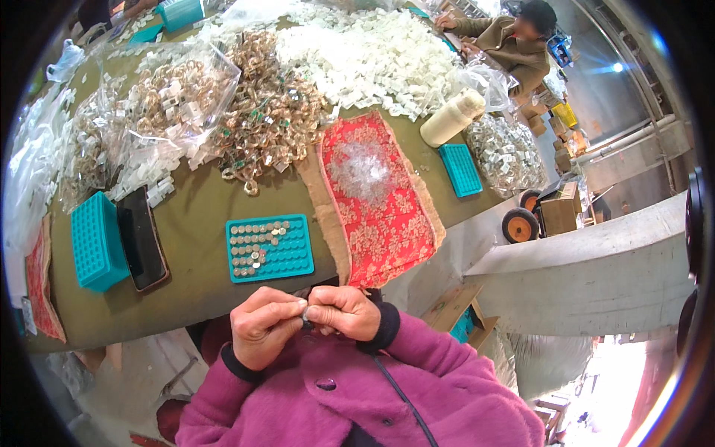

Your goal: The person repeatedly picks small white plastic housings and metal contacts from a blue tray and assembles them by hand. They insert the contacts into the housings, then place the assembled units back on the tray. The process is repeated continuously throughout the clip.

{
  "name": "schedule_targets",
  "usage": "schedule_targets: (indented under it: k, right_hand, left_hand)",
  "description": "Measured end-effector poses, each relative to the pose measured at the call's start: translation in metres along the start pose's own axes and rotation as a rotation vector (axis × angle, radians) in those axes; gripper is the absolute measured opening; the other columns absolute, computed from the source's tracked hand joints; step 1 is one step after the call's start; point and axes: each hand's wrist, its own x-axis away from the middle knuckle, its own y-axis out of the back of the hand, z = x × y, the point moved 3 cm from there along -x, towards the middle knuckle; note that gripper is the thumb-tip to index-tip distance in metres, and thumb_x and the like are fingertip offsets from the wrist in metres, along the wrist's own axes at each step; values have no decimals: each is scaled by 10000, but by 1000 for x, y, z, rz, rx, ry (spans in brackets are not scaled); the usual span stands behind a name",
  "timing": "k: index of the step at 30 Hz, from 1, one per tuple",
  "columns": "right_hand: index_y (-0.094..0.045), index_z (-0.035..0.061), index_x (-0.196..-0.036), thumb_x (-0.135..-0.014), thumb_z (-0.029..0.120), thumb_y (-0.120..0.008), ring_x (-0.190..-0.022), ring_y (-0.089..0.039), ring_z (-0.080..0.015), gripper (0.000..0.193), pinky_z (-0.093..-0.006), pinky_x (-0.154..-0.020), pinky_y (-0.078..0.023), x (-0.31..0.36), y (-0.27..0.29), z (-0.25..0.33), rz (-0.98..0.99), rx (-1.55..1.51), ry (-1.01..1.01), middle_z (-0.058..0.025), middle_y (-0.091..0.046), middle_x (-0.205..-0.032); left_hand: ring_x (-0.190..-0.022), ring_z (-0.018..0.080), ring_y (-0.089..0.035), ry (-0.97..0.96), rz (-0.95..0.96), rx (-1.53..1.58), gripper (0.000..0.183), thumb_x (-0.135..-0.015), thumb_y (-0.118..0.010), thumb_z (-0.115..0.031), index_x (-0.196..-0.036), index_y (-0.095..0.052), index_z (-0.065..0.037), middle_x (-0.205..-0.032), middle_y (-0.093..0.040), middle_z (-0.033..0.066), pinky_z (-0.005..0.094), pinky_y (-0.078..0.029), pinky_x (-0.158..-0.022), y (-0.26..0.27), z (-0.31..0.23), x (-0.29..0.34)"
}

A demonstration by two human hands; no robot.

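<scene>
My left hand (261,328) and my right hand (348,311) meet in front of my chest, just off the table's near edge. Thumb and fingers of both are pinched together around one small grey piece (305,316), mostly hidden by the fingertips. Just beyond them lies a teal tray (298,258) with rows of round pockets. Small silvery round pieces (253,240) fill many of its left pockets, and a few sit loosely on top. To the tray's right, a red floral cloth (383,242) bears a small heap of clear, whitish bits (369,170).
Brassy ring-like pieces (261,127) and white tags (372,67) are heaped across the far table. At left stand a stack of teal trays (97,242) and a dark phone (141,238). A cream flask (452,118) and teal tray (460,170) are right. Another person (514,48) sits far right.
</scene>
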Motion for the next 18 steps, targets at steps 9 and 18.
schedule_targets:
  k: [9, 18]
  right_hand:
    - [-665, 18, -1039, -1081, 149, -609, -778, -625, -103, 148, -279, -714, -515, 11, 4, 20, -91, 233, -33, -38, -647, -870]
    - [-736, 31, -1018, -900, 99, -777, -794, -700, -273, 142, -363, -730, -557, -1, 149, 67, -913, 1326, 437, -128, -703, -929]
  left_hand:
    - [-940, 237, -728, 82, -42, 177, 301, -810, -800, 80, -1096, -767, -8, -1048, -735, 128, 320, -586, -800, -13, 12, 2]
    - [-981, 184, -693, 224, -47, 587, 226, -900, -689, 165, -1089, -696, 41, -1151, -658, 134, 305, -617, -827, -15, 19, 6]
